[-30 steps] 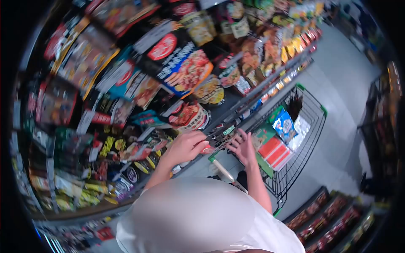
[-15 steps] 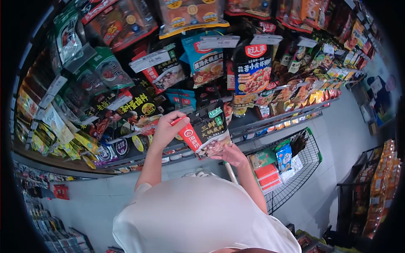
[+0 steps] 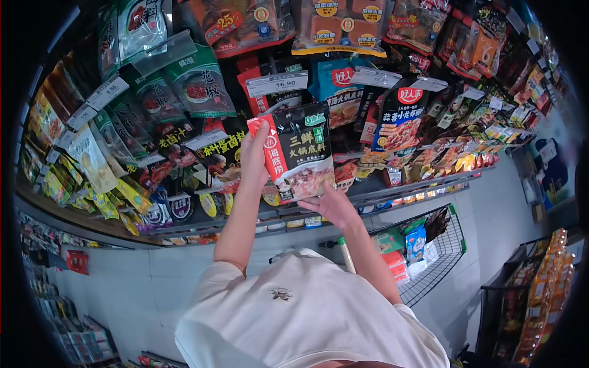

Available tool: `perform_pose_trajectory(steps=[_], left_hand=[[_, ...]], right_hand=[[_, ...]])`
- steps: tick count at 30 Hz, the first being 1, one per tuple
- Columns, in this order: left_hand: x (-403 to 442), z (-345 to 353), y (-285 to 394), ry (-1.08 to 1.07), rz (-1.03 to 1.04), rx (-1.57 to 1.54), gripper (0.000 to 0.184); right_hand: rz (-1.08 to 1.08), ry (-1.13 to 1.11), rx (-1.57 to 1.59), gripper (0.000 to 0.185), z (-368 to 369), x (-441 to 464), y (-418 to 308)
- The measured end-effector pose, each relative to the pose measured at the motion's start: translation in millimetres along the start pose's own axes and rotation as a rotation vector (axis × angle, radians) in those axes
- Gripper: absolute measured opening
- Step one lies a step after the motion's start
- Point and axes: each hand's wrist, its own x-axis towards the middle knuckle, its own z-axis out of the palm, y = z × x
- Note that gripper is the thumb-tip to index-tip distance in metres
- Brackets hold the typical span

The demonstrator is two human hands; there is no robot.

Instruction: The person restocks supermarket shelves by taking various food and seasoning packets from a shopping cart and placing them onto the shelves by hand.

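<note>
A black and red packet of hot pot soup base (image 3: 300, 153), with a food picture along its bottom, is held up in front of the shelf with its printed face toward me. My left hand (image 3: 254, 156) grips its red left edge, thumb on the front. Below, my right hand (image 3: 336, 208) holds the lower right corner, thumb on the front and other fingers partly behind the packet. Just behind hangs a blue soup base packet (image 3: 338, 92), partly covered by a price tag (image 3: 277, 84). A dark crayfish seasoning pouch (image 3: 397, 119) hangs further right.
Green spice bags (image 3: 199, 83) hang on the left, and large bagged foods (image 3: 340, 24) above. A wire shopping cart (image 3: 451, 257) carrying several packages stands at my right. Another display rack (image 3: 543, 294) is at far right, on the tiled floor (image 3: 184, 288).
Both hands have raised the soup base packet, and it now sits more upright and squarer to me. The view has shifted, so the shelf goods appear larger and further right.
</note>
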Motion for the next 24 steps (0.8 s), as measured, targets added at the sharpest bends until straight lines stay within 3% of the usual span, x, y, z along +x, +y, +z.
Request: perform_pose_trajectory(steps=[6,9,13,24], left_hand=[[29,10,22,-0.062,0.097,-0.036,0.022],[33,22,32,-0.039,0.133,-0.035,0.024],[44,18,35,-0.068,0.148,-0.072,0.02],[53,14,35,-0.125,0.162,-0.094,0.021]], right_hand=[[-0.027,0.02,-0.056,0.047,24,28,-16],[-0.046,0.022,-0.147,0.06,30,36,-19],[-0.067,0.003,-0.073,0.047,31,45,-24],[-0.044,0.057,-0.138,0.052,32,55,-27]])
